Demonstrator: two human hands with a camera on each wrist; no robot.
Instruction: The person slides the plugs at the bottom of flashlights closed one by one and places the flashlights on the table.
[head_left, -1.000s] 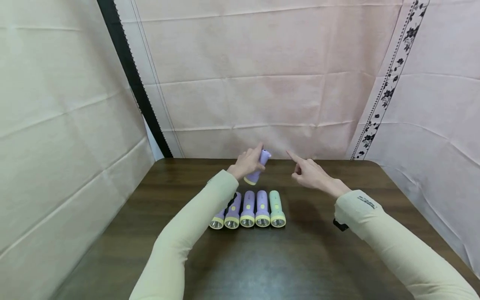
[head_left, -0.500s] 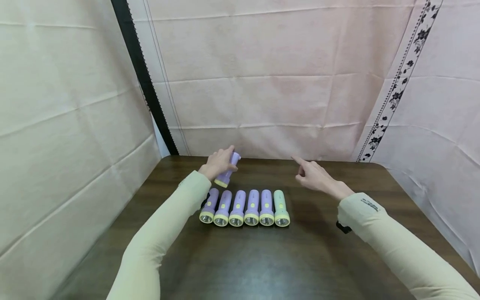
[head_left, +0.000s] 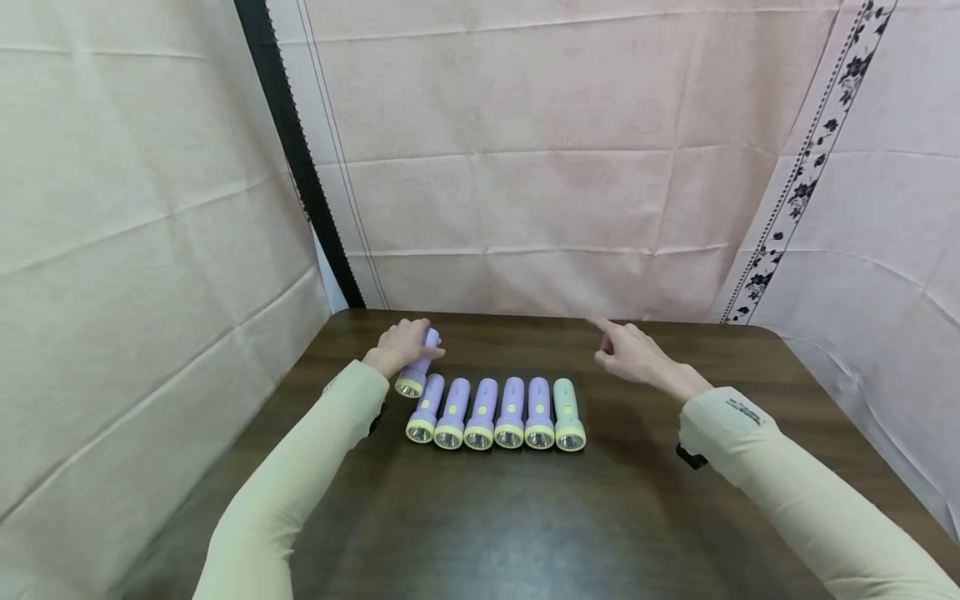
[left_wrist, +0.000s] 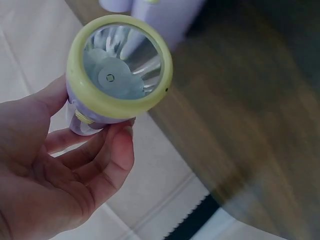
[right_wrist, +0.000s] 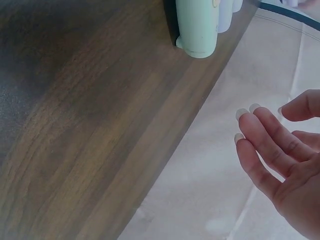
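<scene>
My left hand [head_left: 396, 347] grips a purple flashlight [head_left: 412, 377] with a pale yellow head, just beyond the left end of a row. In the left wrist view the lens of that flashlight [left_wrist: 111, 77] faces the camera, with thumb and fingers wrapped round its body. Several purple flashlights [head_left: 484, 410] lie side by side in the row, lenses toward me. A mint green flashlight [head_left: 567, 413] closes the row on the right. My right hand [head_left: 634, 353] hovers beyond it, holding nothing; its fingers [right_wrist: 270, 145] are loosely bent in the right wrist view.
The flashlights lie on a dark brown wooden table [head_left: 480, 517]. Behind its far edge hangs a pale cloth [head_left: 510, 200] with a black strip at left and a floral border at right. More cloth [head_left: 135, 292] hangs along the left side.
My left hand has carried the purple flashlight leftward and lowered it beside the row's left end. The head view has shifted slightly. My right hand stays nearly still.
</scene>
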